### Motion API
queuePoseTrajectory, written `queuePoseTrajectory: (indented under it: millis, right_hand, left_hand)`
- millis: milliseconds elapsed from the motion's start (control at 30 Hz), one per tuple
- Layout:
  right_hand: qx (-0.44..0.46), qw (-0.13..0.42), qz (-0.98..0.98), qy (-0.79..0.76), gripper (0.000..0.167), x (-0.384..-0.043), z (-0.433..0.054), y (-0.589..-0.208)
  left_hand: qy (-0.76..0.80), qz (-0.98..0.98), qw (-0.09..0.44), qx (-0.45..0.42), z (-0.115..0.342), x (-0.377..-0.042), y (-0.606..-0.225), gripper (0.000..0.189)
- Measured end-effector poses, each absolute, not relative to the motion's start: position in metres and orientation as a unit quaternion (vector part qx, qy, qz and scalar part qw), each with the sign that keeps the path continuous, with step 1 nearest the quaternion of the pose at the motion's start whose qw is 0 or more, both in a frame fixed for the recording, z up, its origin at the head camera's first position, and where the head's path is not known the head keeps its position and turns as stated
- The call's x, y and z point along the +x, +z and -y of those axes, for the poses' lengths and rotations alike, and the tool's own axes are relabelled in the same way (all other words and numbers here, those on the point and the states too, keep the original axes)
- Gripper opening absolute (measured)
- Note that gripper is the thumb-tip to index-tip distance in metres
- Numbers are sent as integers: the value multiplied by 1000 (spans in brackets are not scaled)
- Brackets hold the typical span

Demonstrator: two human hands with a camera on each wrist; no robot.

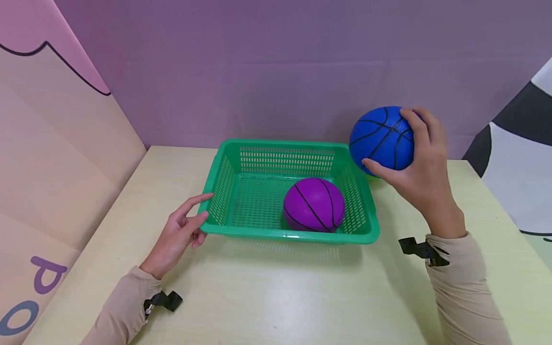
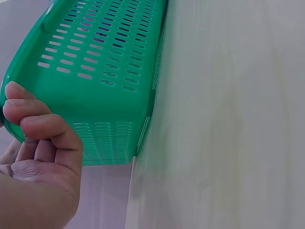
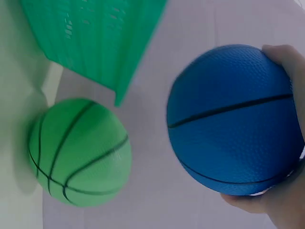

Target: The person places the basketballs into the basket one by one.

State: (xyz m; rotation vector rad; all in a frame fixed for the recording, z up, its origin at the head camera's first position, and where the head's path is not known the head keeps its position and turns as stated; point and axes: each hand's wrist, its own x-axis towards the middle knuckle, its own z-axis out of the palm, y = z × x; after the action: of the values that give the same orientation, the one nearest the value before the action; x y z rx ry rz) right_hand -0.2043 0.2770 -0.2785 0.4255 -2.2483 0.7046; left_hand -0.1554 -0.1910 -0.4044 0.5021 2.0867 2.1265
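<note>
My right hand [image 1: 424,163] grips a blue toy basketball [image 1: 379,139] from its right side, thumb below and fingers over the top. In the head view the ball hangs above the right back corner of a green plastic basket [image 1: 293,234]. Inside the basket, toward its right, lies a purple ball [image 1: 314,205] with black lines. My left hand [image 1: 178,230] holds the basket's left rim near the front corner, thumb and forefinger at the edge. A green ball [image 3: 81,152] sits on the table beside the basket, mostly hidden behind the blue ball in the head view.
The pale wooden table [image 1: 276,297] carries the basket near its back edge. A purple cloth wall [image 1: 276,72] rises right behind it. Printed panels stand at the left [image 1: 56,167] and right [image 1: 526,158] sides.
</note>
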Motion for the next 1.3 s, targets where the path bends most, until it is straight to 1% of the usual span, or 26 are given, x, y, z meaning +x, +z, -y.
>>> queuePoseTrajectory:
  millis: [100, 233, 467, 633, 833, 933, 1067, 1300]
  right_hand:
    - [181, 378, 865, 275, 102, -207, -270, -284]
    - [194, 377, 862, 277, 103, -212, -264, -290]
    - [185, 387, 846, 316, 106, -220, -257, -298]
    - [179, 384, 842, 336, 105, -227, -247, -304]
    - [196, 373, 839, 346, 104, -237, -232, -312]
    - [202, 358, 842, 349, 104, -241, -222, -320]
    - [206, 323, 857, 344, 104, -243, -212, -332]
    - [176, 260, 890, 330, 101, -249, -215, -342]
  left_hand:
    - [704, -688, 63, 166, 190, -156, -405, 48]
    - [706, -686, 65, 167, 188, -158, -405, 49]
    - [698, -694, 66, 163, 191, -159, -403, 48]
    - [697, -696, 66, 159, 194, -157, -401, 48]
    - [701, -692, 61, 161, 200, -154, -400, 47]
    - [706, -687, 61, 164, 203, -153, -400, 47]
    - [709, -682, 69, 165, 205, -152, -402, 48]
    - [710, -681, 67, 166, 202, -153, -405, 48]
